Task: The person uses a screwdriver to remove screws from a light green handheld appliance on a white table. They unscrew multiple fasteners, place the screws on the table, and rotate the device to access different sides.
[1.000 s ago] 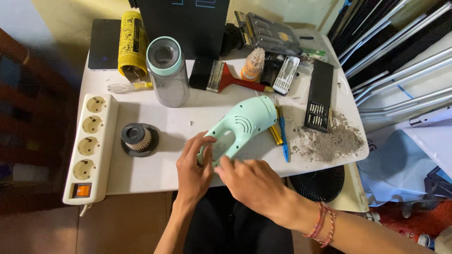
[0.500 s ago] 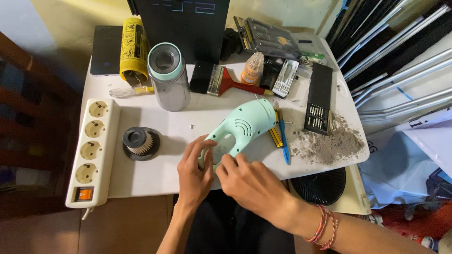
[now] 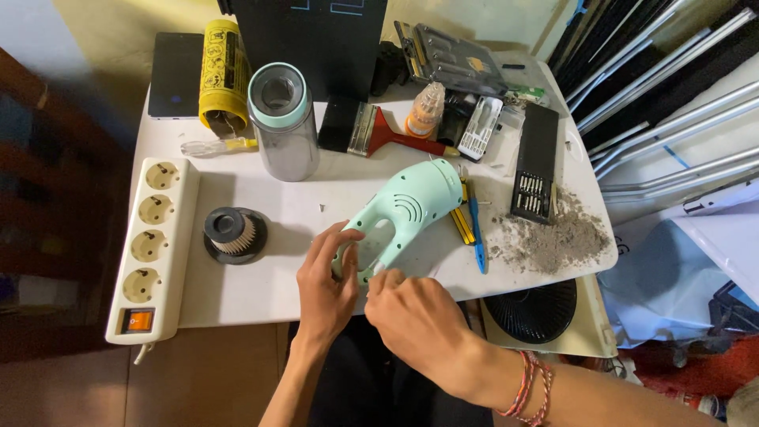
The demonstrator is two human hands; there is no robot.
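A mint-green handheld vacuum body [image 3: 407, 207] lies on the white table [image 3: 261, 289], its handle toward me. My left hand [image 3: 328, 286] wraps its fingers around the handle end. My right hand [image 3: 417, 323] rests at the handle's base, fingertips pinched against it; a tiny part may be held there, but I cannot tell. A black round filter [image 3: 233, 234] with pale pleats stands to the left of the hands.
A white power strip [image 3: 149, 249] lies at the left edge. A grey canister [image 3: 283, 120], yellow can [image 3: 220, 73], red scraper [image 3: 387, 136], bit case [image 3: 535, 164], blue and yellow tools [image 3: 469, 225] and a dust pile [image 3: 553, 237] crowd the back and right. A black fan grille [image 3: 530, 308] sits below.
Both hands shifted slightly along the vacuum's handle; my right hand moved down to the handle's base. The vacuum body stayed roughly in place.
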